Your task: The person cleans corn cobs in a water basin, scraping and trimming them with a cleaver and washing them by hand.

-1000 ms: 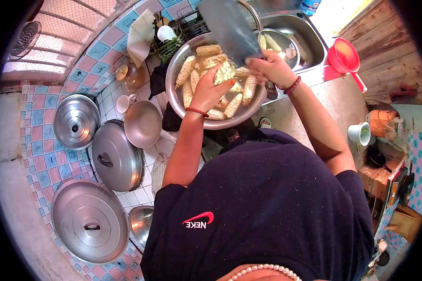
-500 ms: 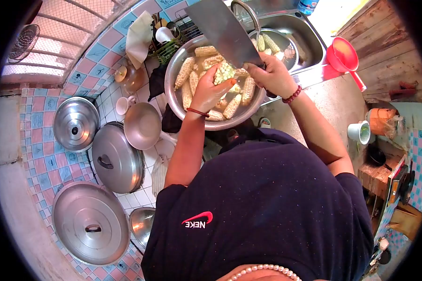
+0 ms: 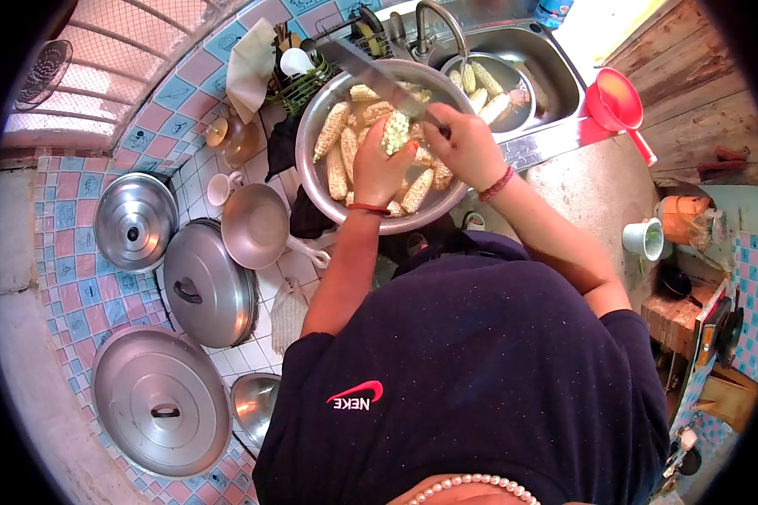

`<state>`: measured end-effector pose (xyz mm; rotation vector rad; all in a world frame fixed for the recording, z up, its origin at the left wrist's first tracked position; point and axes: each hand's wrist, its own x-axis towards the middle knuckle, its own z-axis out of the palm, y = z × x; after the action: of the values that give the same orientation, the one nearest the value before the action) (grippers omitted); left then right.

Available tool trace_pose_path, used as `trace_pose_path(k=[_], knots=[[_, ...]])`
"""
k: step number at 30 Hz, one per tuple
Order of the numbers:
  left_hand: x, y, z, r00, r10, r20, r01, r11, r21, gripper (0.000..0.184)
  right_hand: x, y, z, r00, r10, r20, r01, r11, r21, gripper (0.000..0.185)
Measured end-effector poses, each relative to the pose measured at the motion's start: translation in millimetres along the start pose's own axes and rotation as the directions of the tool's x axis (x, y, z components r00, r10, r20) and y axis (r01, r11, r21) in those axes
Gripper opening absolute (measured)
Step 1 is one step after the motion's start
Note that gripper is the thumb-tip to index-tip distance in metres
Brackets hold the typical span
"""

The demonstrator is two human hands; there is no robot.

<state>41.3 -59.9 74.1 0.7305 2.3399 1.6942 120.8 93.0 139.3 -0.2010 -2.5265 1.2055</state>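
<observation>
My left hand [image 3: 381, 172] is wrapped round a pale green-yellow corn cob [image 3: 396, 133], holding it over a wide metal basin [image 3: 305, 156]. My right hand [image 3: 467, 150] grips the handle of a cleaver [image 3: 366, 69]. The blade points up and left across the basin, seen nearly edge-on, and its lower end is close to the held cob. I cannot tell whether the edge touches the kernels. Several cream-coloured corn cobs [image 3: 332, 130] lie in cloudy liquid in the basin, partly hidden by my hands.
Behind the basin, a sink [image 3: 556, 93] holds a metal bowl [image 3: 526, 105] with more cobs, under a curved faucet [image 3: 459, 29]. A red dipper [image 3: 615, 101] rests at the right. Large lidded pots [image 3: 206, 286] and a saucepan [image 3: 255, 225] stand to the left.
The cleaver has turned from broad side showing to nearly edge-on and come lower. My right hand has moved slightly left and down; my left hand still holds the cob.
</observation>
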Motion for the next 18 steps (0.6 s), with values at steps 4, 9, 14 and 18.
trace_pose_path(k=[4,9,14,18], knots=[[0,-4,12,0.988,-0.124,-0.097,0.128,0.991,0.038,0.054,-5,12,34,0.962,-0.223,-0.16,0.209,0.973,-0.101,0.021],[-8,-14,19,0.967,-0.083,-0.241,0.073,0.996,-0.05,0.045,-4,10,40,0.983,0.107,-0.152,-0.077,0.978,0.192,0.021],[-13,-8,14,0.982,-0.083,-0.169,0.058,0.988,-0.146,0.046,-1,17,25,0.985,0.174,-0.009,-0.164,0.946,0.279,0.023],[-14,-1,11,0.983,-0.135,-0.126,0.106,0.972,-0.21,0.046,-5,9,15,0.998,0.063,-0.012,-0.058,0.968,0.246,0.021]])
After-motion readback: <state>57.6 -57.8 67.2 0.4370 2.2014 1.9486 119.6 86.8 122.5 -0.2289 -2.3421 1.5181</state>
